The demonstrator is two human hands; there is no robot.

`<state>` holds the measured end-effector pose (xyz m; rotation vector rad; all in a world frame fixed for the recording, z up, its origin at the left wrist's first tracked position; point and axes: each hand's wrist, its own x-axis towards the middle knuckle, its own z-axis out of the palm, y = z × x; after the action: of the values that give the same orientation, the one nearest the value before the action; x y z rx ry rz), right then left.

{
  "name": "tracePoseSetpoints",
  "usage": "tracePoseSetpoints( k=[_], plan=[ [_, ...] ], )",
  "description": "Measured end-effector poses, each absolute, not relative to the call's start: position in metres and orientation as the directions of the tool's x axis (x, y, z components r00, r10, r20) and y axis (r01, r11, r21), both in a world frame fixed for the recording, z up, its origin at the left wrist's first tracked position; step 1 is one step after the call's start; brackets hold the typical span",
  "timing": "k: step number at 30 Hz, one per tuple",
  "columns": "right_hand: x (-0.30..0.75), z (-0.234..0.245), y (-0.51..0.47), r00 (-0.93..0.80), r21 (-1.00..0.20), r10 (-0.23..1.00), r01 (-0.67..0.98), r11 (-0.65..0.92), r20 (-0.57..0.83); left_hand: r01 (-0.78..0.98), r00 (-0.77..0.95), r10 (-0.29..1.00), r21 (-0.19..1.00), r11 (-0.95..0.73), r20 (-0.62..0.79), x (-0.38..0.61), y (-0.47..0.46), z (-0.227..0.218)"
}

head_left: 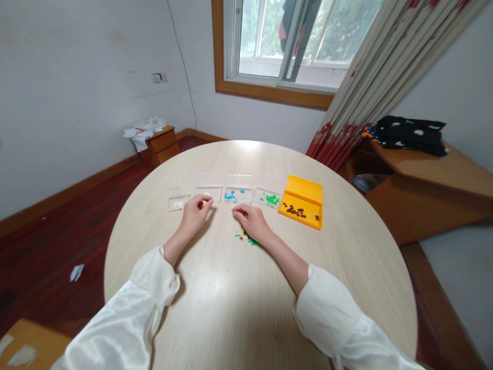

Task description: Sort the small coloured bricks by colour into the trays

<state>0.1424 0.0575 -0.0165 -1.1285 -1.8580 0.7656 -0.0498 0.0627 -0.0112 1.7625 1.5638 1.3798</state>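
My left hand (194, 215) is in a pinch at the front edge of the clear box with pale yellow bits (216, 194). Whatever lies between its fingertips is too small to make out. Fingers curled together, my right hand (252, 221) hovers in front of the clear box of blue pieces (238, 196); its grip is partly hidden. Under and beside that palm lies a mixed pile of small pieces (253, 242), green, brown and yellow. To the right are a clear box of green pieces (266, 197) and an open yellow box (304, 186) holding dark brown pieces.
A smaller clear box (173, 207) with white and yellow bits stands at the row's left end. All this rests on a round pale wooden table (215, 303). Beyond it are a low drawer cabinet (165, 145), a window, a curtain (358, 77) and a wooden desk (435, 180).
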Motion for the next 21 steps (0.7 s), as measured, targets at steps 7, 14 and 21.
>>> tracePoseSetpoints(
  k=[7, 14, 21],
  plan=[
    [0.141, -0.017, 0.056, -0.257, -0.821, 0.915, 0.413, 0.395, 0.311, 0.736, -0.150, 0.814, 0.613, -0.286, 0.561, -0.064, 0.082, -0.018],
    [0.139, -0.018, 0.056, -0.253, -0.822, 0.904, 0.384, 0.420, 0.343, 0.780, -0.096, 0.813, 0.551, -0.296, 0.574, -0.070, 0.089, -0.024],
    [0.139, -0.016, 0.055, -0.238, -0.819, 0.900, 0.377, 0.431, 0.365, 0.790, -0.088, 0.808, 0.535, -0.299, 0.582, -0.072, 0.092, -0.026]
  ],
)
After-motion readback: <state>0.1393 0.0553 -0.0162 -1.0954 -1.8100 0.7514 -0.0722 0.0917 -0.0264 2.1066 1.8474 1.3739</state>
